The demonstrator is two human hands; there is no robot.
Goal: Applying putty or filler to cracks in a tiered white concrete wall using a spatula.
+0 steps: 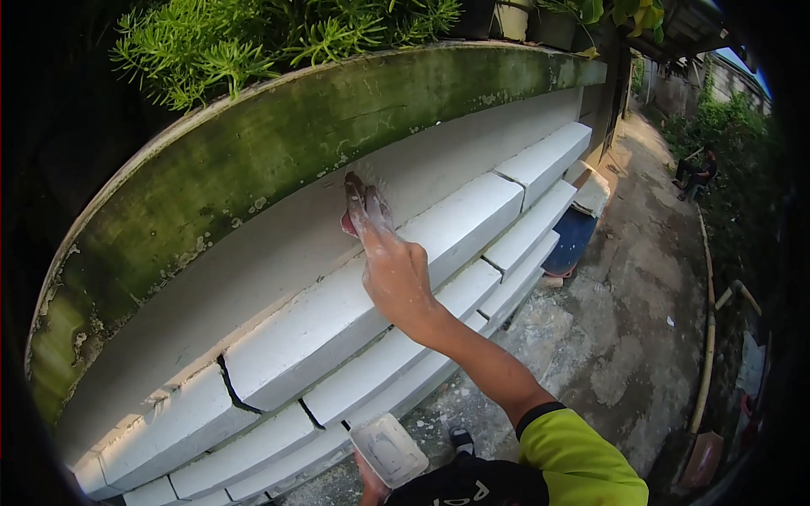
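Observation:
My right hand (392,261), dusted with white, reaches up to the pale wall (287,240) under the mossy green ledge (278,135). Its fingers are closed on a small red piece (348,224) whose kind I cannot make out, mostly hidden under them. White smears show on the wall by the fingertips. Low in the picture, my left hand (369,482) grips the side of a white plastic tub (390,449) with whitish residue inside. Stacked white blocks (316,325) with dark gaps between them run below the wall.
Green plants (287,34) and pots (510,18) stand above the ledge. A blue container (571,240) sits beyond the blocks' right end. A concrete path (629,278) runs off at right, where a person (697,174) sits far back near a long pole (707,320).

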